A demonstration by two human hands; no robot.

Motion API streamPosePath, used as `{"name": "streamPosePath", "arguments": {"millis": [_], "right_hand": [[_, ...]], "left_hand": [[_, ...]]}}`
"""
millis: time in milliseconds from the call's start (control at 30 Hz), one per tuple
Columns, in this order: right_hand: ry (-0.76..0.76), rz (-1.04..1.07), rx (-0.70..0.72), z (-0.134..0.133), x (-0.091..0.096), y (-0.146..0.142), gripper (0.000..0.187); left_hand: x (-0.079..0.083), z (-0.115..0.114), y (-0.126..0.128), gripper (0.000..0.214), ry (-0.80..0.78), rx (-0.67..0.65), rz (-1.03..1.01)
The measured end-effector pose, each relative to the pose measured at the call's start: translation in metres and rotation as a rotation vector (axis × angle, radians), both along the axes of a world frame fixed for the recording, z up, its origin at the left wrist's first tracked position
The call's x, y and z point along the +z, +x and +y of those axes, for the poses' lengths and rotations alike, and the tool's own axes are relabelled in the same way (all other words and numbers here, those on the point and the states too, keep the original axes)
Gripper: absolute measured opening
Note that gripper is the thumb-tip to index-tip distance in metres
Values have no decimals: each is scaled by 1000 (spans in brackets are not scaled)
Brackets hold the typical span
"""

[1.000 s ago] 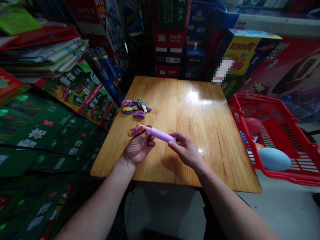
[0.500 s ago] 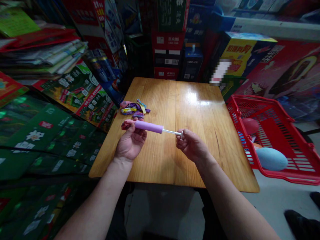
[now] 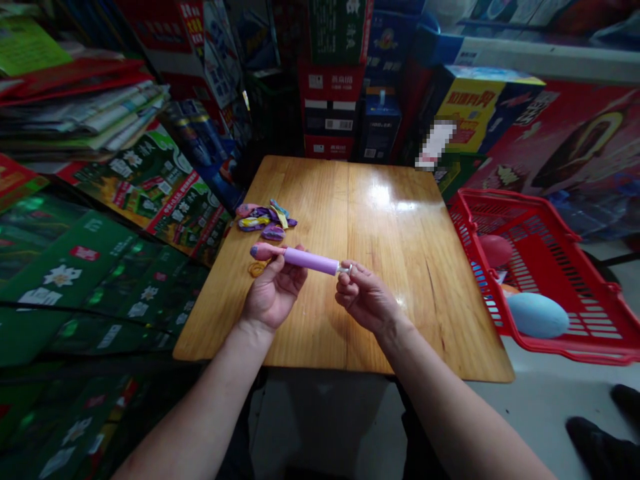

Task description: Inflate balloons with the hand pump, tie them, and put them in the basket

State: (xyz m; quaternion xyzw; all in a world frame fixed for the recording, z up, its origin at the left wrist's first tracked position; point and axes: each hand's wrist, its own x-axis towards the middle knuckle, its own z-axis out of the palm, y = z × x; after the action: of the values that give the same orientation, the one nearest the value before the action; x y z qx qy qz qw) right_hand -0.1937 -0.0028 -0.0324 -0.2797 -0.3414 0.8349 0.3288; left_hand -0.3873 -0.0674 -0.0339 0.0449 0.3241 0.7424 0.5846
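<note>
Pump [image 3: 311, 261] above table [image 3: 400, 240]: left hand [image 3: 273, 295] grips it beside balloon [image 3: 267, 251], right hand [image 3: 369, 299] pinches handle [image 3: 346, 268]; likely inflating, needing another stroke.

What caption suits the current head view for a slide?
Left hand holds a purple pump, pink balloon at its tip; right hand holds the handle, over a table.

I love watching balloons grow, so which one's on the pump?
The pink balloon with the bluish tip, fitted on the purple pump at the left hand; the other balloons lie piled on the table or in the red basket.
</note>
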Motion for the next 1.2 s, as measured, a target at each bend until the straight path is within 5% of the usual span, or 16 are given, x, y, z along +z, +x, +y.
{"name": "streamPosePath", "arguments": {"millis": [367, 567, 833, 1200], "right_hand": [[-338, 282, 59, 0, 0, 3, 29], [-384, 413, -28, 17, 9, 16, 18], [-430, 385, 23, -4, 2, 1, 29], [-447, 475, -45, 13, 8, 10, 21]], "left_hand": [[6, 6, 4, 16, -73, 5, -67], [16, 5, -19, 13, 33, 169, -6], [9, -3, 7, 24, -1, -43, -71], [17, 2, -7, 24, 13, 129, -56]]}}
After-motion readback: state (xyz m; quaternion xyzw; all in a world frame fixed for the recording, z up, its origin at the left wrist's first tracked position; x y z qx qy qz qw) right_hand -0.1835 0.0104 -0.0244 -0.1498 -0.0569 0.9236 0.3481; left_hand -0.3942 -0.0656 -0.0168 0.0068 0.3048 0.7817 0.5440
